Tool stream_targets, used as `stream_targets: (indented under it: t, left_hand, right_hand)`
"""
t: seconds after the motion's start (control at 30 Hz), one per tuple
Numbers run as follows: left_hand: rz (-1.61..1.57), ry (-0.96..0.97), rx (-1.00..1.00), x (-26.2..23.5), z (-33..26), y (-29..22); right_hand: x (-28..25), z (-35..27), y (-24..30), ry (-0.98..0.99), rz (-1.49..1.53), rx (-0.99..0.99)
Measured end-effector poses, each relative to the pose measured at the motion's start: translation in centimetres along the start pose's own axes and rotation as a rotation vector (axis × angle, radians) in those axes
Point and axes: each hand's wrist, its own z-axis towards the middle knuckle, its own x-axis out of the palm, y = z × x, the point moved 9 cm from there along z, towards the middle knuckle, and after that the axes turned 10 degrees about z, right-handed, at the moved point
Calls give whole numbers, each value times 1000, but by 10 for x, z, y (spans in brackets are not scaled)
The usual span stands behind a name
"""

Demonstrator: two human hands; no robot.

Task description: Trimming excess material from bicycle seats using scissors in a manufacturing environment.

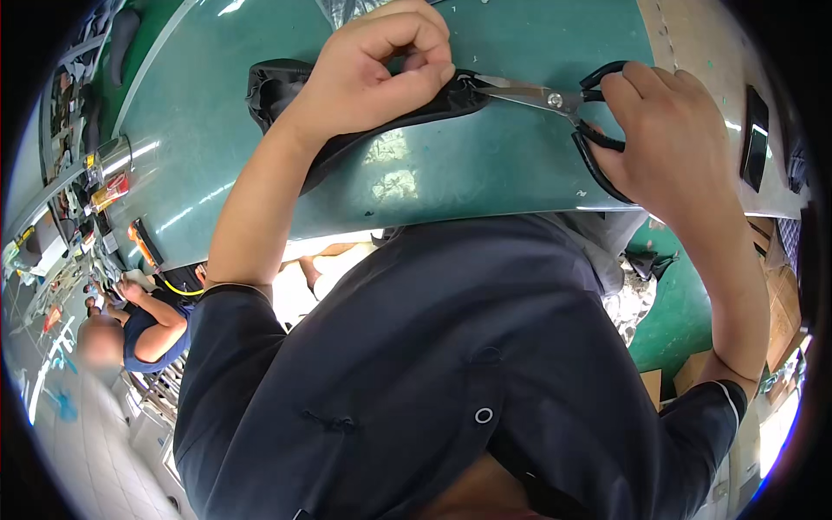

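- Head view: green worktable [260,130], its near edge curving across above the person's dark shirt.
- Left hand [377,69] clenched, fingers pinching down on a black fabric piece [277,87] that lies flat on the table; the fabric runs from a bulky folded end at the left to a narrow end under the hand.
- Right hand [667,130] grasping black-handled scissors [555,104], fingers through the loops, near the table's right edge.
- Scissor blades point left, tips meeting the narrow right end of the fabric just beside the left hand's knuckles; whether the blades are parted, cannot tell.
- Small dark flat device [756,139] at far right, apart from the hands.
- Lower left, well apart: another person's arm [160,316] in a blue sleeve at a cluttered bench.
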Motion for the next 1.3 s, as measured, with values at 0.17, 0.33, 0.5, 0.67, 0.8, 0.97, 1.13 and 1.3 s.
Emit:
stream_targets:
  t: [0.17, 0.33, 0.5, 0.67, 0.8, 0.97, 1.13, 1.3]
  left_hand:
    - [184, -16, -58, 4, 7, -7]
    - [412, 4, 80, 13, 2, -9]
    - [512, -30, 249, 20, -2, -14]
    - [579, -7, 293, 25, 1, -15]
    - [520, -14, 258, 19, 10, 13]
    - [-35, -348, 845, -4, -9, 8]
    - [-507, -160, 682, -5, -4, 26]
    - [-452, -194, 287, -2, -3, 10]
  right_hand:
    - [3, 1, 0, -38, -3, 12]
    - [-2, -9, -7, -31, 3, 33]
    - [-2, -18, -14, -20, 3, 85]
    - [-2, -15, -3, -8, 19, 54]
    - [-2, -9, 3, -39, 32, -15]
    - [-3, 1, 11, -11, 8, -1]
    - [0, 3, 13, -19, 2, -27]
    - [5, 7, 12, 38, -21, -18]
